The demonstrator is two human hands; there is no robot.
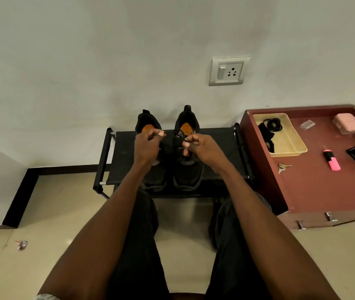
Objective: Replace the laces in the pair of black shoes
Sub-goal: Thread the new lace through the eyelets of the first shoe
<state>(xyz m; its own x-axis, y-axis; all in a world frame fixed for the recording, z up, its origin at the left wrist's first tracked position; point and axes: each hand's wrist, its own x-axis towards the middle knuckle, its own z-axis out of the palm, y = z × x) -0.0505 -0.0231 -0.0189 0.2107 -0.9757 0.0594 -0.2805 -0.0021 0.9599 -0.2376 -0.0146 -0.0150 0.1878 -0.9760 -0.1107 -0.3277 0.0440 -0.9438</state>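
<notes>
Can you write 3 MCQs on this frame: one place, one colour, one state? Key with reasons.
1. Where do the black shoes stand?
A. on the floor
B. on the black rack
C. on the red cabinet

2. What colour is the highlighter?
A. pink
B. green
C. blue

3. What are the hands doing?
A. hanging idle
B. lying flat on the knees
C. both pinching lace at the right shoe

Key: B, the pair sits on the rack's black top. A, its body is pink with a black band. C, the left hand and right hand have curled fingers on the black lace.
</notes>
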